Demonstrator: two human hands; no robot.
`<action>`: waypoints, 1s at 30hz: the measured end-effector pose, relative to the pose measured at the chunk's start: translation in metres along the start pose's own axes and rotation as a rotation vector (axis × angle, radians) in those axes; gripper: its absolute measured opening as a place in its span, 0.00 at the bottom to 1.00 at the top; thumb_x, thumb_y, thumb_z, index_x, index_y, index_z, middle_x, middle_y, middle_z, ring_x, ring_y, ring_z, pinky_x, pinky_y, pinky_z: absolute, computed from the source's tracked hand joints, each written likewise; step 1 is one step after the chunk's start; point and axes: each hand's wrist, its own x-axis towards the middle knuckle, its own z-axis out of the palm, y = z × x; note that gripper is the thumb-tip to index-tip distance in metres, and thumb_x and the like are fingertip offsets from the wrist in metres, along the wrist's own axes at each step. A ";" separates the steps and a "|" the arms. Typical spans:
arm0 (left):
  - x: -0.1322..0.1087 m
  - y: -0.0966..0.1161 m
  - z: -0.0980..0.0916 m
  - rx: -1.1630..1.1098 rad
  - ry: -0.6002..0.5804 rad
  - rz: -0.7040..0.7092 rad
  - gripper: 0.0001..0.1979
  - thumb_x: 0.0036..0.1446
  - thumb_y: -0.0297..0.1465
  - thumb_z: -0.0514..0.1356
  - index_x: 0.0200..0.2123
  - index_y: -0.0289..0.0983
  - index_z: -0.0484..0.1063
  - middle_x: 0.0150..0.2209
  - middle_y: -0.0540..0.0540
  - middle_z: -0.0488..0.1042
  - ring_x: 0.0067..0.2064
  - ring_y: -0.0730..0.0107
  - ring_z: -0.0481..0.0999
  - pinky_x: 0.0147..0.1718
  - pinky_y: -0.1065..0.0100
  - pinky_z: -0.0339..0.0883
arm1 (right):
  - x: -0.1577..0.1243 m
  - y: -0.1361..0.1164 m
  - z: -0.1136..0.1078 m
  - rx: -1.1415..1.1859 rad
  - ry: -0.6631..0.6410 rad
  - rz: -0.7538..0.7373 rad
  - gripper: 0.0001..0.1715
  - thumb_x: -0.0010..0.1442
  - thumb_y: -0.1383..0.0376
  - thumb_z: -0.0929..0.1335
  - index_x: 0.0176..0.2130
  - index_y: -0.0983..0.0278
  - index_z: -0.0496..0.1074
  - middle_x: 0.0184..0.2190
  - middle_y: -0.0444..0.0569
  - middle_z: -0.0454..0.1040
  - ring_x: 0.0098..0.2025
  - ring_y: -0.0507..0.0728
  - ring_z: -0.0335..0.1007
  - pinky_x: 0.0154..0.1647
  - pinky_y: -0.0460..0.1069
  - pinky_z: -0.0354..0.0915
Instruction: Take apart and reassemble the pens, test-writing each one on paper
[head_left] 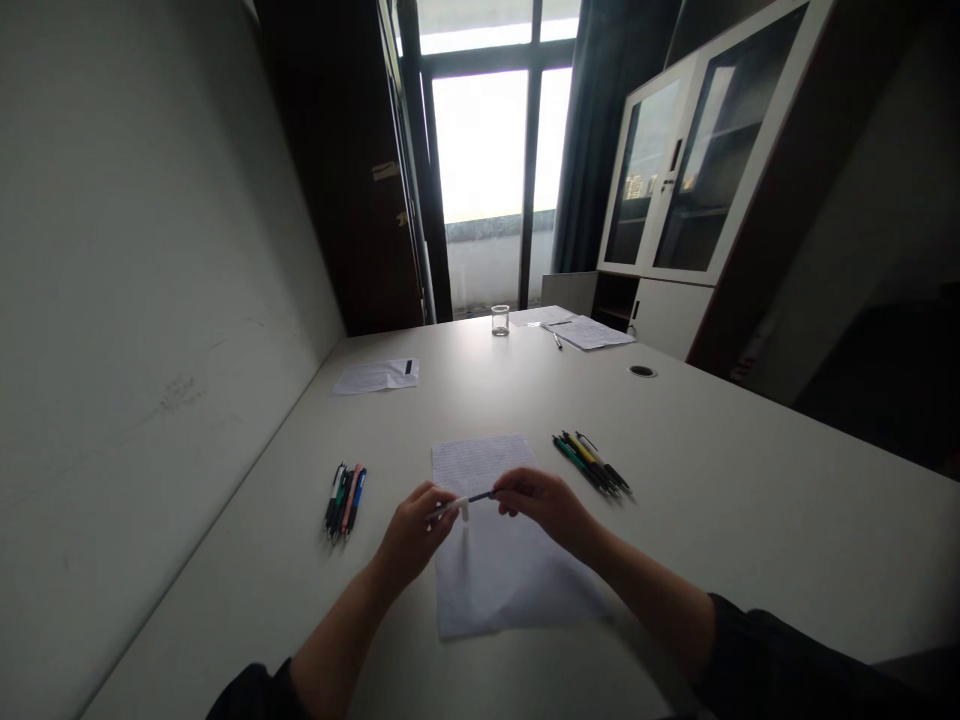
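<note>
Between my two hands a slim pen (480, 496) is held over a sheet of paper (495, 590). My left hand (414, 527) pinches its pale end, and a small white piece hangs down beside those fingertips. The fingers of my right hand (544, 503) are closed on the dark end. Handwritten lines cover the upper part of the sheet; its lower part looks blank. Left of my hands lies a group of pens (346, 502) side by side. Another group of pens (592, 465), some green and yellow, lies to the right of the sheet.
Farther back on the white table (457, 395) stand a clear glass (500, 320) and a stack of written papers (592, 332) with a pen (557, 341). A paper in a clear sleeve (377, 376) lies near the left wall. A round cable hole (643, 371) is at right.
</note>
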 end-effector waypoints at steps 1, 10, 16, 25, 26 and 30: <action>0.000 -0.001 0.000 0.008 -0.003 0.004 0.06 0.63 0.32 0.57 0.40 0.37 0.73 0.36 0.47 0.70 0.31 0.74 0.70 0.29 0.75 0.66 | 0.000 -0.001 0.000 -0.014 -0.005 -0.002 0.15 0.55 0.56 0.73 0.36 0.65 0.76 0.25 0.47 0.77 0.28 0.54 0.73 0.31 0.49 0.70; -0.002 -0.006 0.000 0.071 -0.011 0.061 0.08 0.64 0.33 0.56 0.41 0.38 0.73 0.36 0.46 0.71 0.31 0.73 0.70 0.30 0.73 0.66 | -0.001 -0.004 -0.002 -0.207 -0.027 -0.071 0.15 0.57 0.54 0.72 0.32 0.64 0.78 0.24 0.46 0.77 0.24 0.52 0.72 0.27 0.47 0.68; -0.002 -0.005 -0.001 0.097 -0.015 0.101 0.07 0.64 0.32 0.56 0.41 0.38 0.73 0.36 0.45 0.72 0.31 0.73 0.70 0.30 0.73 0.67 | -0.002 -0.008 -0.004 -0.301 -0.040 -0.102 0.17 0.60 0.53 0.70 0.30 0.64 0.76 0.22 0.46 0.76 0.22 0.51 0.70 0.25 0.46 0.66; -0.001 -0.001 -0.001 0.080 0.002 0.049 0.08 0.65 0.32 0.54 0.42 0.38 0.71 0.37 0.45 0.71 0.32 0.73 0.69 0.30 0.72 0.67 | 0.000 -0.001 -0.002 -0.264 -0.020 -0.115 0.15 0.58 0.53 0.71 0.36 0.63 0.75 0.24 0.44 0.73 0.23 0.51 0.70 0.25 0.46 0.68; -0.001 0.000 -0.002 0.064 0.006 0.045 0.08 0.66 0.33 0.54 0.43 0.38 0.71 0.38 0.45 0.71 0.33 0.72 0.70 0.30 0.72 0.67 | 0.001 0.001 -0.002 -0.260 -0.018 -0.113 0.16 0.57 0.53 0.72 0.38 0.63 0.75 0.24 0.44 0.73 0.23 0.51 0.71 0.26 0.46 0.69; 0.000 0.002 -0.003 0.024 0.059 0.031 0.08 0.66 0.33 0.53 0.43 0.39 0.70 0.38 0.45 0.70 0.36 0.70 0.71 0.34 0.70 0.69 | 0.002 0.007 -0.003 -0.337 -0.043 -0.151 0.16 0.58 0.54 0.71 0.42 0.61 0.75 0.30 0.46 0.75 0.26 0.52 0.70 0.29 0.47 0.70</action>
